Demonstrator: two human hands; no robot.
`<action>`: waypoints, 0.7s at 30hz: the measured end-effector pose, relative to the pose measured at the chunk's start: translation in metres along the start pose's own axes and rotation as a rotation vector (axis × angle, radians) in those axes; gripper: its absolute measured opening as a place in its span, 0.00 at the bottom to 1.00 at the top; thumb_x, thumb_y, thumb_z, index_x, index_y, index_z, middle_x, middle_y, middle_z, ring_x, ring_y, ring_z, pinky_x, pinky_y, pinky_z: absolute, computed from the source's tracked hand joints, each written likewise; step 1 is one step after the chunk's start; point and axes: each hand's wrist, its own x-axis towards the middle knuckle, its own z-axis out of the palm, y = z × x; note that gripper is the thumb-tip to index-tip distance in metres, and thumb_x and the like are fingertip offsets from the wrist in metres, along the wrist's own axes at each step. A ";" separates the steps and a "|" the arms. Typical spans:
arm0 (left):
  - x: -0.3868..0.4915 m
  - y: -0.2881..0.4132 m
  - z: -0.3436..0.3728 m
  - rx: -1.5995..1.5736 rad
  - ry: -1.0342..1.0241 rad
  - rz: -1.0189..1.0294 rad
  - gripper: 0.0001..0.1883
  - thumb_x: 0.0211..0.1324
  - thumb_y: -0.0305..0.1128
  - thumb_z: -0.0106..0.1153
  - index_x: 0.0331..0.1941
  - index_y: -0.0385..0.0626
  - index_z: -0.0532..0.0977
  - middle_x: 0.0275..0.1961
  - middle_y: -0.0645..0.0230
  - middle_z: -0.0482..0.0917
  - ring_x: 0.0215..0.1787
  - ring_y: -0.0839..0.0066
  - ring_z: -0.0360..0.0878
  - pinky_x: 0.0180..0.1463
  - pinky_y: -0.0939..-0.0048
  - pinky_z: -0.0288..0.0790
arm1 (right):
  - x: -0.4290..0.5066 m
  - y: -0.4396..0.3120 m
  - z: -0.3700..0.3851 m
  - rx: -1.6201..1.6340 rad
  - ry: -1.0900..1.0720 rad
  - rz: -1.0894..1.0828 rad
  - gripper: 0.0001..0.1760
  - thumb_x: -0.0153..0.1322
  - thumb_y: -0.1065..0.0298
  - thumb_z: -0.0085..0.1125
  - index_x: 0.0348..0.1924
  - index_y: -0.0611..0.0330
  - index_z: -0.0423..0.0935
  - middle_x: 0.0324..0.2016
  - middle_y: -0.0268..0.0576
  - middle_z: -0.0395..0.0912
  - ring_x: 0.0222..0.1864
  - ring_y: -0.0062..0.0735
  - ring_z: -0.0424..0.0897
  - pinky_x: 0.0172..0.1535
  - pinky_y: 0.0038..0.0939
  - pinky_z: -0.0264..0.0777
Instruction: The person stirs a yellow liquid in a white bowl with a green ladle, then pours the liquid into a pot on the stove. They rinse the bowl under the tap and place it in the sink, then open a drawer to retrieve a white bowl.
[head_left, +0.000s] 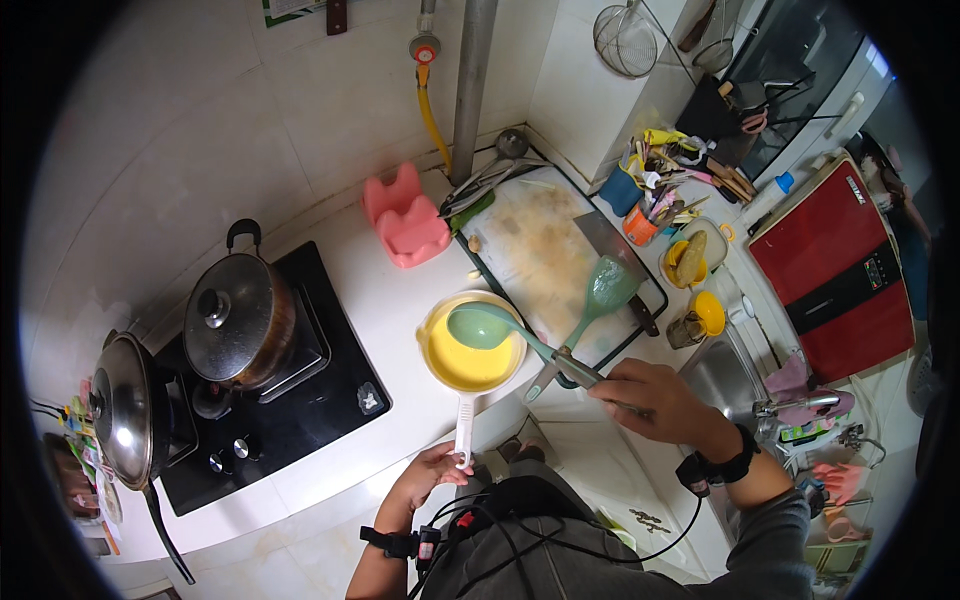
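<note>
My left hand (429, 474) grips the white handle of a spouted scoop (465, 409) at the counter's front edge. Inside the scoop is a smooth yellow liquid (469, 365), which looks like beaten egg. My right hand (664, 405) is closed around the grey handle of a green ladle (480, 328). The ladle's bowl is at the scoop's far side; whether it touches the liquid I cannot tell. A green spatula (609, 289) rests on the stained cutting board (532, 232), its handle passing under the ladle's. Partly beneath the spatula lies a cleaver (606, 238).
On the left, a black gas hob (330, 420) bears a lidded pot (232, 322) and a lidded pan (124, 412). A pink plastic stand (409, 225) sits near the wall. At right are utensil holders (622, 189), yellow bowls (707, 311), a sink (724, 375) and a red appliance (825, 240).
</note>
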 end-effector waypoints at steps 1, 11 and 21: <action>-0.001 0.001 0.001 -0.012 0.002 0.001 0.16 0.55 0.24 0.47 0.49 0.36 0.67 0.41 0.57 0.76 0.34 0.71 0.77 0.39 0.76 0.73 | 0.003 0.001 0.000 0.011 0.010 0.000 0.13 0.61 0.74 0.55 0.39 0.57 0.71 0.26 0.41 0.68 0.22 0.37 0.71 0.24 0.30 0.66; -0.001 0.005 0.000 0.009 -0.047 -0.013 0.18 0.54 0.23 0.48 0.51 0.38 0.67 0.43 0.62 0.76 0.38 0.72 0.77 0.40 0.75 0.73 | 0.036 0.002 0.006 0.093 0.017 0.045 0.11 0.61 0.71 0.55 0.37 0.58 0.72 0.22 0.40 0.68 0.21 0.36 0.70 0.25 0.31 0.65; -0.004 0.009 0.000 -0.009 -0.094 -0.025 0.21 0.51 0.21 0.47 0.53 0.39 0.66 0.38 0.62 0.76 0.37 0.73 0.77 0.41 0.77 0.72 | 0.052 -0.001 0.016 0.107 -0.008 0.025 0.08 0.62 0.69 0.54 0.35 0.57 0.72 0.17 0.38 0.64 0.18 0.34 0.67 0.22 0.31 0.62</action>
